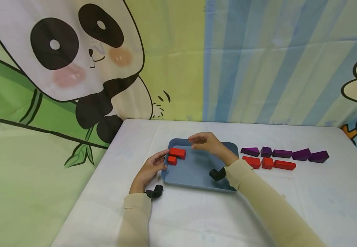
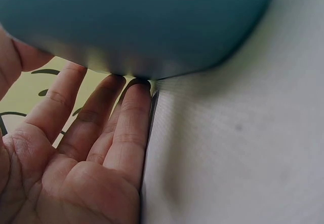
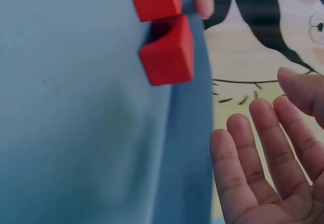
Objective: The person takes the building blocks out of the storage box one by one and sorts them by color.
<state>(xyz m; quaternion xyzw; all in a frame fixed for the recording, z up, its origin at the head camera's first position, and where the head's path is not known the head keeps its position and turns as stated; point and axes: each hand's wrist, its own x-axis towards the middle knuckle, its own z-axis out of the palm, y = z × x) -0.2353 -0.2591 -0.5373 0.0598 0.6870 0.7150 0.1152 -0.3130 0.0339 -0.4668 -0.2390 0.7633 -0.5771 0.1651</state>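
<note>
Along the left side of a blue-grey tray (image 1: 193,181), my left hand (image 1: 147,171) rests with its fingers fairly straight against the outer wall and its thumb at the rim. In the left wrist view, the fingertips meet the tray wall (image 2: 152,26). Two red blocks lie in the tray's far left corner: a longer block (image 1: 177,153), which shows a curved hollow (image 3: 169,57) in the right wrist view, and a smaller block (image 1: 172,160). My right hand (image 1: 207,142) hovers above the tray's far side, fingers slightly bent and nothing in them.
Right of the tray is a row of several purple blocks (image 1: 281,154). In front of it are three red blocks, including a small block (image 1: 267,163) and a long block (image 1: 284,165). A white cloth (image 1: 197,219) covers the table. Behind hangs a panda-printed curtain (image 1: 172,61).
</note>
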